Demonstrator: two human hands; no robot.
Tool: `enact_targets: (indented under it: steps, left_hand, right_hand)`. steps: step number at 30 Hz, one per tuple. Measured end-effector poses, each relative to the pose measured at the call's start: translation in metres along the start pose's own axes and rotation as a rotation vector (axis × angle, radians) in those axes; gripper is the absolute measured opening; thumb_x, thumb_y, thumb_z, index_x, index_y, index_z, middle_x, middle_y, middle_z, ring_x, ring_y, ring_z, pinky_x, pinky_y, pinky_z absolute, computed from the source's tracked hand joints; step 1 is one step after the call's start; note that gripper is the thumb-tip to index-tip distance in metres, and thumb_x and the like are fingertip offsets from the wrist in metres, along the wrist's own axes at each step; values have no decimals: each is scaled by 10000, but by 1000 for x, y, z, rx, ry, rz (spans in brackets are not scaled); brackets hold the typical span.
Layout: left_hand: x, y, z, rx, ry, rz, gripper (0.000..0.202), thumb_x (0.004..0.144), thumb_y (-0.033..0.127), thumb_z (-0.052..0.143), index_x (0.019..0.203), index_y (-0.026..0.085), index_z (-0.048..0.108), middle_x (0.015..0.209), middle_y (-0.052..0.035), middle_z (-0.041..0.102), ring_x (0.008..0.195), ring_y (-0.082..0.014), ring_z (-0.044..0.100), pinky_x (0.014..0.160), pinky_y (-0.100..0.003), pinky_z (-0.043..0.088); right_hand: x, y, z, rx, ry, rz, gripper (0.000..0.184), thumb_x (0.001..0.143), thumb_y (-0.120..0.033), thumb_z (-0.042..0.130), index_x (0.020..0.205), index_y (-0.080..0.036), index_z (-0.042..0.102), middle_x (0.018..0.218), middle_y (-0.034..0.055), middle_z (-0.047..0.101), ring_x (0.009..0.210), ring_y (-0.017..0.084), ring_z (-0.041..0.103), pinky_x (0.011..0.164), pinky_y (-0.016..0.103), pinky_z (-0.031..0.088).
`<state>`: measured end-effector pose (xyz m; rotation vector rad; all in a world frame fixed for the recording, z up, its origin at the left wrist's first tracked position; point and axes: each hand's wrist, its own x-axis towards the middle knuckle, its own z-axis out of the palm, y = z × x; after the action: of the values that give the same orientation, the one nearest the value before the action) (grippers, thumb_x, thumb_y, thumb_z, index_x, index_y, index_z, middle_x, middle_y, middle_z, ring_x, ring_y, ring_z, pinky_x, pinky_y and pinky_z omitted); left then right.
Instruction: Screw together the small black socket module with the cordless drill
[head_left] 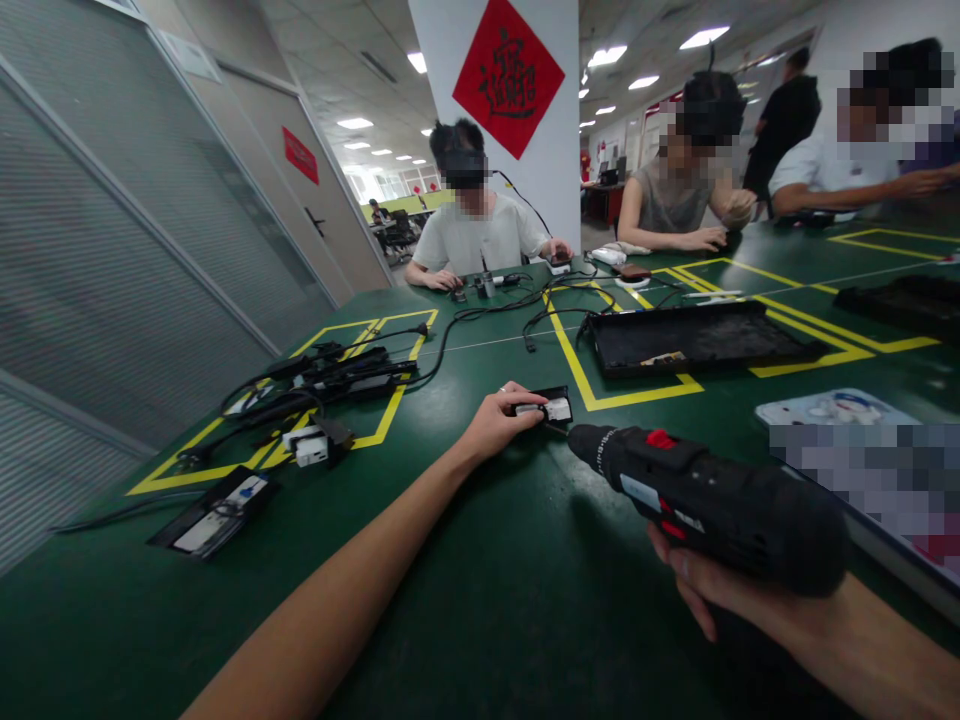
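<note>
My right hand (720,580) is wrapped round the handle of a black cordless drill (697,500) with red switches. The drill points left and away from me, its thin bit reaching the near side of a small black casing (556,405) with a pale inside or label. Whether the bit touches it I cannot tell. My left hand (506,415) grips the casing from the left, fingers over its top, pressing it on the green table (465,560). Most of the drill's handle is hidden below its body.
Left: tangled black cables and adapters (330,375), a white plug block (309,445), and a flat black piece with a pale label (217,512). Right: a large black tray (697,335) and a pale blue box (825,408). Yellow tape marks the table. People (480,235) sit across.
</note>
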<state>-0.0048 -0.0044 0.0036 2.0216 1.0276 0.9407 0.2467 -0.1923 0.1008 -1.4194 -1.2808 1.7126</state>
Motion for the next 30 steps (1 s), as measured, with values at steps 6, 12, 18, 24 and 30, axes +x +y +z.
enact_targets:
  steps: [6,12,18,24,30]
  left_hand:
    - [0,0,0,-10,0,-1,250,772,293,646,1003,217,699,977,-52,580,938,-186,535,827,-305,428]
    - [0,1,0,1,5,-16,253,766,296,647,1002,223,701,980,-54,588,944,-194,535,833,-320,433]
    - [0,-2,0,3,5,-10,255,770,295,644,1007,219,698,984,-53,585,945,-190,536,837,-319,435]
    - [0,-3,0,3,8,-7,250,771,293,644,1002,216,698,981,-54,580,935,-186,536,838,-315,434]
    - [0,1,-1,-1,-6,1,249,775,288,641,1008,217,697,974,-52,582,930,-185,537,822,-309,429]
  right_hand:
    - [7,10,-4,-11,-2,-11,101,757,-267,608,670,-218,595,552,-32,569,495,116,574,526,261,525]
    - [18,15,-1,-18,-14,19,246,795,-261,555,558,-202,579,452,-33,526,394,94,515,448,240,482]
    - [18,10,1,-33,-19,27,296,757,-236,598,469,-202,538,409,-41,494,362,88,481,413,231,462]
    - [3,-4,1,-30,0,-9,236,767,-191,579,531,-198,579,490,-28,559,425,95,543,508,252,512]
    - [0,-4,0,-29,12,-30,198,788,-220,556,596,-209,605,492,-24,572,456,120,582,507,257,523]
